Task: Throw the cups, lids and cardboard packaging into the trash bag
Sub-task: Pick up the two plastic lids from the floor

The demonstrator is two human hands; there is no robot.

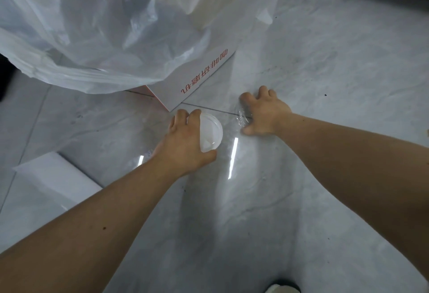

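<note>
My left hand (183,138) grips a white plastic cup (210,133) from the side, its open mouth facing up, low over the grey floor. My right hand (262,115) presses down on a clear plastic lid (241,116) lying on the floor, fingers curled around its edge. Just beyond both hands stands a white cardboard box with red lettering (199,79), partly covered by the translucent white trash bag (104,37), which spreads over the upper left.
A flat white cardboard piece (53,181) lies on the floor at the left. Pale marble-look tiles (325,65) stretch to the right, up to a dark baseboard at the top right. A shoe tip (282,289) shows at the bottom edge.
</note>
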